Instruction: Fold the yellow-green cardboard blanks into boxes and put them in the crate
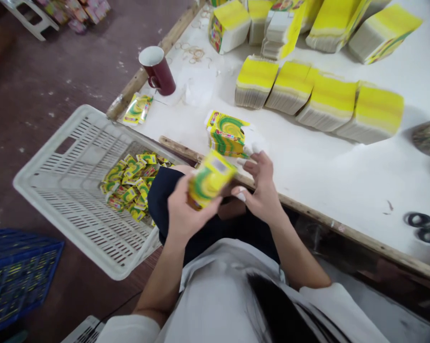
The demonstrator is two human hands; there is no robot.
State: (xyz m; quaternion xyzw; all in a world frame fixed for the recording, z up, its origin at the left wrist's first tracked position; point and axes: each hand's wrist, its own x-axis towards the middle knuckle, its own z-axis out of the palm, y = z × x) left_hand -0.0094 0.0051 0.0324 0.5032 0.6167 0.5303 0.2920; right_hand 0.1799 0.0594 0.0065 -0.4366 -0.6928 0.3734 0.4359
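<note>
Over my lap, my left hand [189, 207] is closed around a small yellow and green printed carton [211, 178], blurred by motion. Just right of it my right hand [260, 190] hovers at the table edge, its fingers apart and holding nothing; white coverings show on some fingertips. A stack of yellow and green flat cartons [226, 133] rests on the white table directly beyond both hands. Down to the left, many small yellow packets [132, 183] fill the bottom of a white slatted crate [82, 190].
Bundles of yellow-topped card stock [293, 88] stand in rows farther back on the table [315, 166]. A maroon mug [159, 71] and a yellow packet [138, 108] sit near the left edge. Scissors [424, 226] lie at the right. A blue crate [18, 281] is on the floor.
</note>
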